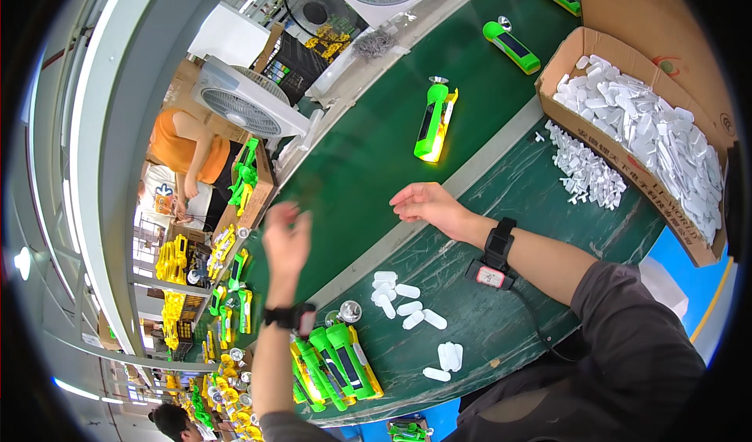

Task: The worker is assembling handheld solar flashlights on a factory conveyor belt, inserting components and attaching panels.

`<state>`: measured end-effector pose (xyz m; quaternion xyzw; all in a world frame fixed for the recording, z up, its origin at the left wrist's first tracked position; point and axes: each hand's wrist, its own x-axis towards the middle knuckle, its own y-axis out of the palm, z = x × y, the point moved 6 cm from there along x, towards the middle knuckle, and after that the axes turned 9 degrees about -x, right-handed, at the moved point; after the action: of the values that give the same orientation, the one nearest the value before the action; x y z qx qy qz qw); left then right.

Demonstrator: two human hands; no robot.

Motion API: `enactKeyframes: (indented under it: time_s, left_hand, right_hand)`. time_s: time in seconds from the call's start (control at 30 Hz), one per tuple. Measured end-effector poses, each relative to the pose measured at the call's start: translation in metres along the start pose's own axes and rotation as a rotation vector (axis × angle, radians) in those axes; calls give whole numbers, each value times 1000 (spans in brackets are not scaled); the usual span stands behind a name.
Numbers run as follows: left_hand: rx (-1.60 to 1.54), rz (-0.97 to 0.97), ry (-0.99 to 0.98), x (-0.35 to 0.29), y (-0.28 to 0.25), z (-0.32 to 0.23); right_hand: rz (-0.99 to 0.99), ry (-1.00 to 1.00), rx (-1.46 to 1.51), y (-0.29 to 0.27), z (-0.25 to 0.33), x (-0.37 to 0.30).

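Blurred by motion, my left hand (pixel 287 238) is raised over the green conveyor belt (pixel 345 176). Its fingers look apart and nothing shows in them. My right hand (pixel 429 205) hovers by the belt's near metal rail, fingers stretched out and holding nothing. Beyond it, a green and yellow handheld lamp (pixel 428 125) lies on the belt, its lower end glowing yellow. Several similar lamps (pixel 338 364) sit side by side on the near table below my left wrist. Flat white oval pieces (pixel 409 309) lie loose between my forearms.
At the right stands a cardboard box (pixel 603 144) full of white oval pieces, with a heap of small white parts (pixel 583 168) beside it. Two more lamps (pixel 513 48) rest farther up the belt. Across it are a box fan (pixel 243 101) and a person in orange (pixel 184 144).
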<state>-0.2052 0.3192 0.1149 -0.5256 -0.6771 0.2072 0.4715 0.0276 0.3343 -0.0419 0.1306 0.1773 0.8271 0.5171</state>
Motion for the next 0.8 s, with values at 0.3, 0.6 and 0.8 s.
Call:
enactKeyframes:
  time_s: [0.3, 0.6, 0.8]
  left_hand:
    - [-129, 537, -213, 77, 223, -114]
    - [-121, 492, -147, 90, 265, -109]
    - [-254, 504, -254, 79, 256, -94]
  right_hand:
    - [-334, -158, 10, -19, 22, -8]
    - [-891, -613, -435, -49, 58, -28]
    - [-1003, -627, -634, -45, 66, -37]
